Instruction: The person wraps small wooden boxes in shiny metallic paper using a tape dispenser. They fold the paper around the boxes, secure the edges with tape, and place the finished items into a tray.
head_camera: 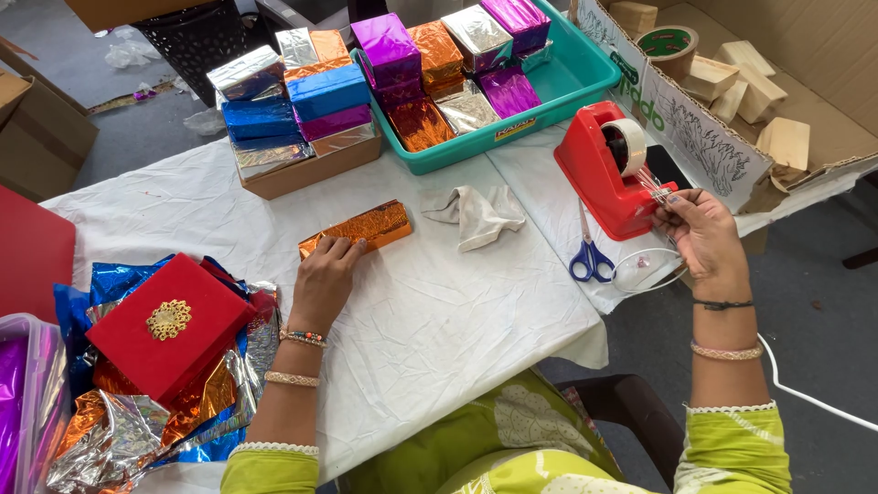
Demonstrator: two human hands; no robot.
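left grip (325, 274) presses orange foil block (358, 229); right grip (700, 233) pinches tape (651, 183).

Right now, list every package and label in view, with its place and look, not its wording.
Orange foil-wrapped block: under the left hand, long, crinkled.
Foil-wrapped boxes: stacked in a brown tray, silver, blue, purple.
Teal tray: foil packages inside, small yellow label on its front.
Cardboard box: right, printed white flap, wooden blocks inside.
Red box: left, gold ornament.
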